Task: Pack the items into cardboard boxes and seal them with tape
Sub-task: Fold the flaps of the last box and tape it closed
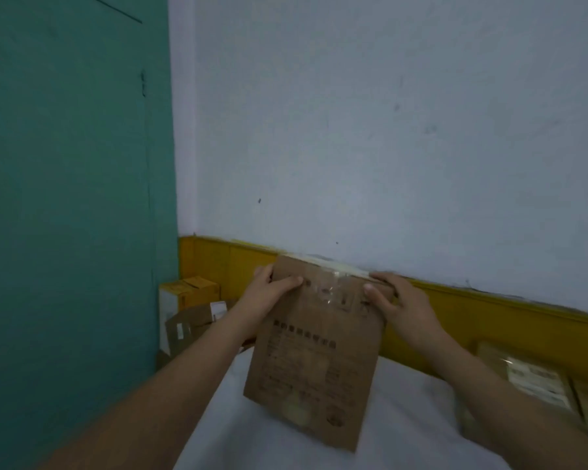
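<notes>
Two grips, left grip (273,292) and right grip (397,301), pinch the top corners of the flat brown printed cardboard box (313,362) held upright above the white sheet (406,420); best smooth the clear tape (333,270) outward along that edge.

matt brown cardboard box (314,351) with glossy clear tape (333,278); smooth white cloth (404,418) beneath.

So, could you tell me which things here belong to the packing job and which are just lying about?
Job: cardboard box, tape on its top edge, left hand, right hand.
Lying about: yellow carton, brown box beside it, wrapped packs.
</notes>
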Demonstrator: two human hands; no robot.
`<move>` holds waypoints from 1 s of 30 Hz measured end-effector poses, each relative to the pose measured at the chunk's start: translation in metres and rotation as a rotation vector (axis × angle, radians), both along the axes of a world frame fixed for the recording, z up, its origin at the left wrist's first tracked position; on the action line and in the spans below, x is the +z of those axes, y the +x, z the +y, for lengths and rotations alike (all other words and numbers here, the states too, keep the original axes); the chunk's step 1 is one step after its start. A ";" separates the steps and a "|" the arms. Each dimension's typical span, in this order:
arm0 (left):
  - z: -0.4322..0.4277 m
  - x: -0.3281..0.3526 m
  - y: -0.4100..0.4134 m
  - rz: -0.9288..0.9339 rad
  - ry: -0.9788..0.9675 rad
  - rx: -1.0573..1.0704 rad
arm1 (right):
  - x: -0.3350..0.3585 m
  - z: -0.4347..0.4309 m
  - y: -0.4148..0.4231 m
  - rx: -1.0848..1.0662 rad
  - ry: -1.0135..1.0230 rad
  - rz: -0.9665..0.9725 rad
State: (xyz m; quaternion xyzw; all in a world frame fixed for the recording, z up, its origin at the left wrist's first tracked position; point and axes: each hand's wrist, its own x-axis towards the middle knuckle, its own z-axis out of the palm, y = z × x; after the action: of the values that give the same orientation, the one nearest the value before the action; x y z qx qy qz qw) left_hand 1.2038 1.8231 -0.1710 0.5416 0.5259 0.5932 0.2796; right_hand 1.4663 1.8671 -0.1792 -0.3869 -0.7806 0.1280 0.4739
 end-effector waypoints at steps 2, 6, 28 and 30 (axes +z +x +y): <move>-0.018 0.011 0.020 0.080 0.056 -0.063 | 0.017 -0.015 0.025 -0.013 -0.024 0.050; -0.046 0.025 0.059 0.127 0.200 -0.214 | 0.039 -0.034 0.073 -0.062 -0.056 0.199; 0.051 -0.079 0.147 0.147 -0.119 -0.082 | -0.030 0.008 0.133 -0.057 -0.109 -0.235; 0.061 -0.097 0.148 0.158 -0.156 -0.094 | -0.047 0.015 0.130 -0.076 -0.049 -0.221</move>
State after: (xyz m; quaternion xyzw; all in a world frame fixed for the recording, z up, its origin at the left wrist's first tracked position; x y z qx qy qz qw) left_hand 1.3523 1.8836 -0.2677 0.5875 0.5647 0.4922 0.3060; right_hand 1.5959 1.8820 -0.2264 -0.4395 -0.8095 0.0853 0.3799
